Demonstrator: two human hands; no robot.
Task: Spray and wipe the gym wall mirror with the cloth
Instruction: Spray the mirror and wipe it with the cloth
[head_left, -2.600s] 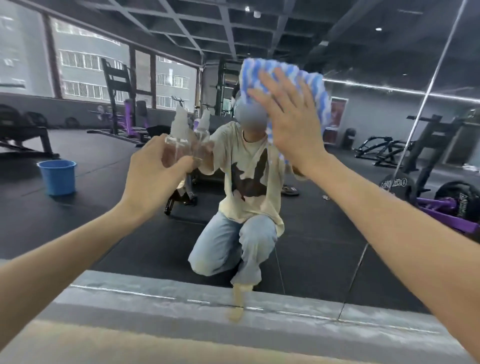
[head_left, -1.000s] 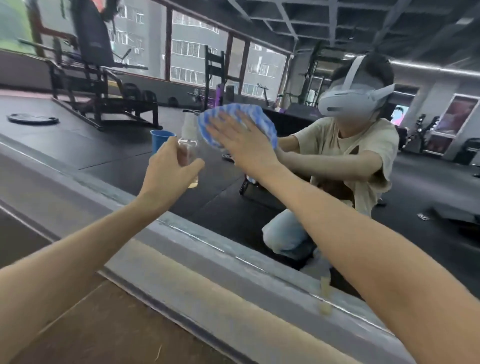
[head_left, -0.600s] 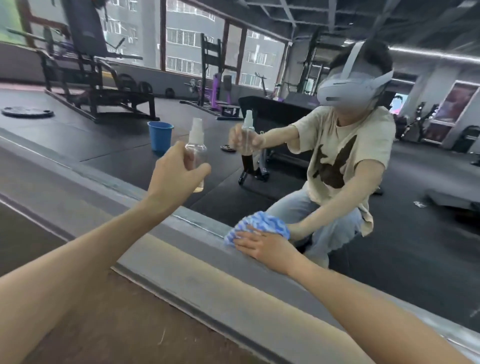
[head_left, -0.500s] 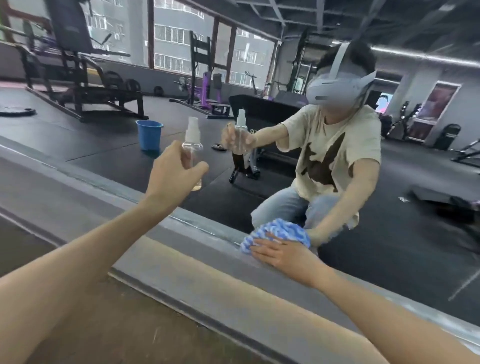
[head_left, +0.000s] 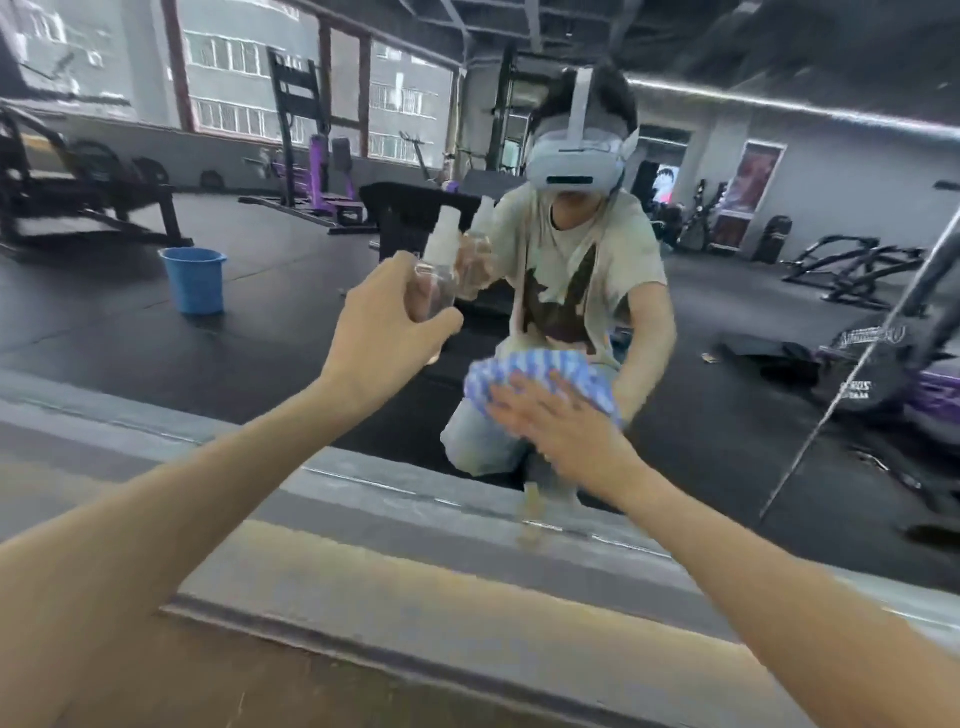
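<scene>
From the head camera, the right hand (head_left: 563, 428) lies flat against the blue-and-white striped cloth (head_left: 545, 366). It presses the cloth onto the mirror (head_left: 260, 338) low down, just above the bottom edge of the glass. Its fingers (head_left: 519, 402) are straight and spread, not clenched. They cover the lower part of the cloth, and the rest bunches out above and to either side of the fingertips. Hand and cloth are both blurred.

The left hand (head_left: 384, 332) is held up to the left of the cloth and higher, apart from it. Its fingers are curled round a small clear spray bottle (head_left: 436, 280), with the thumb wrapped across the front. The white nozzle stands upright above the knuckles, close to the glass; whether it touches the glass cannot be told.

Below the mirror runs a grey ledge (head_left: 363, 519). In the reflection a crouching person wears a headset, and a blue bucket (head_left: 195, 280) stands on the dark gym floor at the left.
</scene>
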